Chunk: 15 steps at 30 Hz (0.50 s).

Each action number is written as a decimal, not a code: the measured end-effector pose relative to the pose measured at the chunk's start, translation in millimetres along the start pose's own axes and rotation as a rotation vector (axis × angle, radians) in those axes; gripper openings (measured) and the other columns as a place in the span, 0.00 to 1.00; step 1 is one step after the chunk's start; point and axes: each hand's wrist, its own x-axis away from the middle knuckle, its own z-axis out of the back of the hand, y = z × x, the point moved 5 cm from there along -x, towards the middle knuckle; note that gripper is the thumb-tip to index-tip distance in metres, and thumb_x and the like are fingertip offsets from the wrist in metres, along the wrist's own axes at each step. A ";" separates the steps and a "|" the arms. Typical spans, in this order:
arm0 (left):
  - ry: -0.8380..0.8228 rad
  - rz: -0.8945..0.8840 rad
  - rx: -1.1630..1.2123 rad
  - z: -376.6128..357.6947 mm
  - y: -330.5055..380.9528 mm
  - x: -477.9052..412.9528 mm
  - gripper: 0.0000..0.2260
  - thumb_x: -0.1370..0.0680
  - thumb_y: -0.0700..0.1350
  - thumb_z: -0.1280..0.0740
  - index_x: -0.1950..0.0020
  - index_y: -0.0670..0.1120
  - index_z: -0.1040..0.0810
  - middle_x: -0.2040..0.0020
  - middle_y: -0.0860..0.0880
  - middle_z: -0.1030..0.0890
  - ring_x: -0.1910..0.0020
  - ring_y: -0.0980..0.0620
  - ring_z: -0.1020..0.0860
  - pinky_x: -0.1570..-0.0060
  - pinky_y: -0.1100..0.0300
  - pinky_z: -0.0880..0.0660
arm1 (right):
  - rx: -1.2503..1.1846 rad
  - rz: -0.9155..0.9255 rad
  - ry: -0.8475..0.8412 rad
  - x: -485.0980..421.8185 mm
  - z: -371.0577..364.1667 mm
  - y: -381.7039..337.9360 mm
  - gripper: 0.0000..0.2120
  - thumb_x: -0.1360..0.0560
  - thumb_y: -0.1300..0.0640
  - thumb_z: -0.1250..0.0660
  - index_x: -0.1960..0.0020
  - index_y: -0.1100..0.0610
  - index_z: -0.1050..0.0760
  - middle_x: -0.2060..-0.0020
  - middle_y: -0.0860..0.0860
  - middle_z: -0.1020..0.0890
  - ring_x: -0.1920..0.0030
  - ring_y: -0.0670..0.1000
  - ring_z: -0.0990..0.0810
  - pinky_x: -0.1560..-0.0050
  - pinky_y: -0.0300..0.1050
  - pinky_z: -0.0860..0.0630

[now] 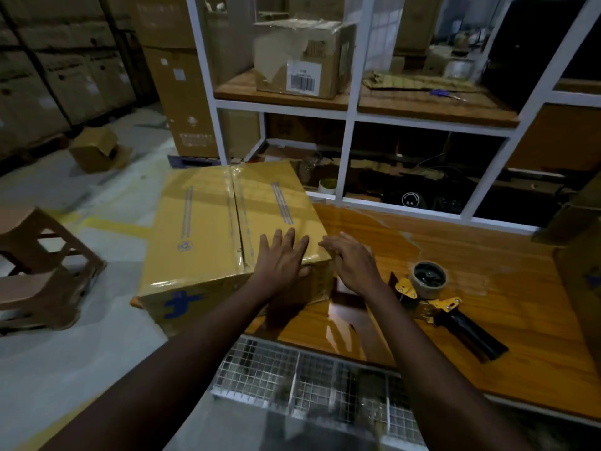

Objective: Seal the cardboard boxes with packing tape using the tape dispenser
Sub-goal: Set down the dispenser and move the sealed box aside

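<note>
A yellow-brown cardboard box with blue print sits at the left end of the wooden table, part of it hanging past the table's edge. Clear tape runs along its centre seam. My left hand lies flat on the box's near right corner, fingers straight. My right hand hovers by the same corner with fingers relaxed, touching or nearly touching the box's right edge. The tape dispenser, yellow with a black handle and a tape roll, lies on the table to the right of my right hand, untouched.
A white-framed shelf stands behind the table with a taped box on it. Another cardboard box shows at the right edge. A brown stool and an open box are on the floor at left. A wire mesh rack sits below the table's front.
</note>
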 end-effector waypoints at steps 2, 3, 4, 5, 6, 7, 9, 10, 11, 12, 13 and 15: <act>0.004 0.033 -0.007 1.8 10.2 -5.3 0.33 0.22 0.65 0.42 0.22 0.49 0.45 0.23 0.40 0.43 0.26 0.35 0.42 0.33 0.36 0.40 | 0.000 0.032 -0.066 0.2 1.8 8.2 0.24 0.23 0.65 0.40 0.35 0.41 0.25 0.31 0.38 0.28 0.25 0.49 0.37 0.32 0.60 0.35; 0.003 0.052 -0.001 2.2 13.6 -8.0 0.33 0.22 0.65 0.41 0.24 0.49 0.43 0.23 0.40 0.42 0.27 0.35 0.41 0.34 0.37 0.40 | -0.002 0.050 -0.092 0.6 2.9 10.1 0.26 0.24 0.67 0.39 0.35 0.41 0.25 0.30 0.38 0.28 0.25 0.49 0.37 0.32 0.60 0.35; 0.004 0.075 0.008 2.2 15.8 -10.6 0.32 0.23 0.65 0.40 0.26 0.49 0.41 0.24 0.40 0.41 0.28 0.35 0.40 0.36 0.37 0.39 | 0.003 0.072 -0.107 0.6 3.6 11.4 0.29 0.26 0.69 0.39 0.34 0.41 0.26 0.30 0.37 0.29 0.26 0.49 0.36 0.33 0.60 0.34; 0.008 0.100 0.021 2.0 17.0 -12.7 0.32 0.25 0.66 0.40 0.28 0.50 0.40 0.24 0.41 0.40 0.28 0.35 0.39 0.37 0.37 0.38 | 0.013 0.095 -0.117 0.4 3.4 12.6 0.31 0.27 0.70 0.38 0.34 0.41 0.26 0.30 0.37 0.29 0.26 0.49 0.36 0.33 0.59 0.32; 0.010 0.126 0.037 1.4 18.0 -14.2 0.32 0.26 0.67 0.39 0.30 0.50 0.38 0.25 0.41 0.39 0.29 0.36 0.39 0.37 0.37 0.37 | 0.024 0.115 -0.124 -0.1 3.7 13.7 0.32 0.28 0.71 0.37 0.33 0.41 0.26 0.30 0.37 0.29 0.26 0.49 0.35 0.34 0.59 0.31; 0.012 0.149 0.051 0.8 19.1 -15.3 0.32 0.26 0.69 0.39 0.31 0.50 0.37 0.26 0.42 0.38 0.29 0.36 0.38 0.38 0.37 0.37 | 0.027 0.131 -0.128 -1.3 3.3 15.9 0.33 0.29 0.71 0.36 0.33 0.41 0.26 0.30 0.37 0.29 0.27 0.49 0.35 0.35 0.59 0.31; 0.026 0.190 0.062 1.0 21.4 -16.7 0.32 0.28 0.71 0.40 0.33 0.51 0.36 0.28 0.43 0.35 0.30 0.37 0.37 0.39 0.38 0.36 | 0.012 0.151 -0.135 -3.0 5.3 18.7 0.33 0.29 0.71 0.34 0.33 0.40 0.26 0.31 0.36 0.29 0.27 0.49 0.34 0.35 0.58 0.30; 0.031 0.205 0.061 1.1 22.7 -17.2 0.32 0.29 0.72 0.40 0.35 0.51 0.36 0.29 0.44 0.34 0.31 0.38 0.36 0.40 0.38 0.36 | 0.003 0.152 -0.147 -3.7 6.6 20.2 0.32 0.28 0.70 0.33 0.33 0.40 0.26 0.31 0.36 0.29 0.27 0.49 0.34 0.35 0.58 0.30; 0.034 0.216 0.062 1.4 23.7 -17.5 0.33 0.30 0.73 0.40 0.36 0.51 0.35 0.30 0.44 0.34 0.32 0.38 0.35 0.40 0.39 0.35 | -0.004 0.154 -0.163 -4.3 7.9 21.8 0.30 0.27 0.69 0.33 0.33 0.40 0.26 0.30 0.35 0.29 0.27 0.49 0.35 0.35 0.57 0.31; 0.037 0.222 0.064 1.1 24.1 -18.1 0.32 0.30 0.73 0.40 0.36 0.51 0.35 0.31 0.44 0.33 0.33 0.39 0.35 0.40 0.39 0.35 | -0.011 0.160 -0.180 -5.1 8.9 23.7 0.29 0.26 0.67 0.32 0.33 0.40 0.26 0.30 0.35 0.30 0.27 0.49 0.35 0.35 0.57 0.32; 0.042 0.223 0.066 0.8 24.0 -18.5 0.32 0.30 0.73 0.40 0.37 0.51 0.35 0.31 0.45 0.33 0.33 0.39 0.34 0.41 0.39 0.34 | -0.014 0.169 -0.193 -5.9 9.7 25.5 0.27 0.25 0.65 0.32 0.33 0.40 0.26 0.30 0.35 0.30 0.27 0.49 0.35 0.35 0.57 0.32; 0.037 0.205 0.080 1.4 21.8 -18.7 0.32 0.30 0.73 0.41 0.37 0.51 0.34 0.30 0.45 0.33 0.33 0.41 0.34 0.41 0.40 0.33 | -0.005 0.190 -0.193 -8.0 10.3 28.7 0.24 0.25 0.60 0.30 0.34 0.38 0.26 0.31 0.33 0.30 0.28 0.49 0.34 0.36 0.55 0.34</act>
